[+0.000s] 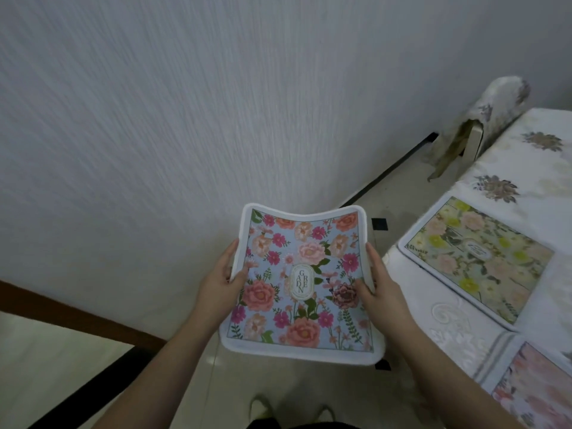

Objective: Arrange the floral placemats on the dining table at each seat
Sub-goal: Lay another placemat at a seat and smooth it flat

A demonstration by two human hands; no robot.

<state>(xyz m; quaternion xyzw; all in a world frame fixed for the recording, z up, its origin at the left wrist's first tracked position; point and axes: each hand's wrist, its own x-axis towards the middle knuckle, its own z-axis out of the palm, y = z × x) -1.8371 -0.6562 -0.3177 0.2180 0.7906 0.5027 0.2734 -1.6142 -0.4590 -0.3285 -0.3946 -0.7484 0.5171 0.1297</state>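
I hold a blue floral placemat (301, 283) with a white border and a "GARDEN" label in front of me, above the floor. My left hand (221, 284) grips its left edge, and my right hand (382, 289) grips its right edge, thumbs on top. The mat sags slightly between them. To the right stands the dining table (452, 332) under a white flowered cloth. A green and yellow floral placemat (478, 258) lies flat on it near the edge. A pink floral placemat (535, 388) lies at the table's near corner, partly cut off by the frame.
A white textured wall (154, 134) fills the left and top. A chair (483, 119) with a flowered cover stands at the table's far end by the wall. Pale floor tiles (278, 388) lie below me. A dark wooden frame (77, 314) runs at lower left.
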